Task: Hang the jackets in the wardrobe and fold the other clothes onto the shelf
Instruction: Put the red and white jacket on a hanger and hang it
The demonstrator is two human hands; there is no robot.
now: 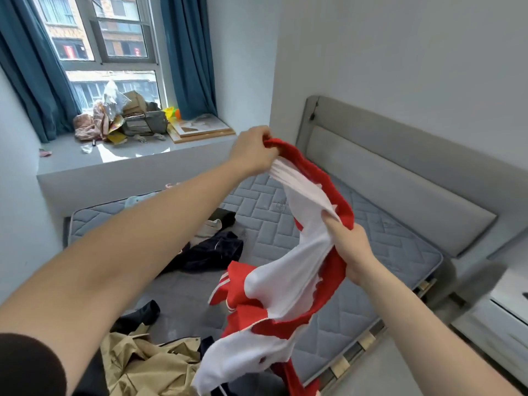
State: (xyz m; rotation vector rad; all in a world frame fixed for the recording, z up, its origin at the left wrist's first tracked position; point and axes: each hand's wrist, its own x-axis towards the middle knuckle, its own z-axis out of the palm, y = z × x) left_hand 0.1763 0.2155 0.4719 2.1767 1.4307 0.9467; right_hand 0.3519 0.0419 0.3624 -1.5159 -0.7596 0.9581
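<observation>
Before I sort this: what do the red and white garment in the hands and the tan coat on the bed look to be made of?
Red garment: looks like a soft knit, perhaps sportswear polyester with a white mesh-like lining; it drapes limply and bunches where the left hand and right hand grip it. Tan coat: looks like a stiffer woven cotton-type cloth, matte, holding sharp creases. Neither fibre is certain.

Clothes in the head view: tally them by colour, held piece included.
Red and white: 1, the jacket both hands hold
Tan: 1, coat
Dark navy: 1
Black: 2
White: 1
Pale blue: 1
Total: 7
</observation>
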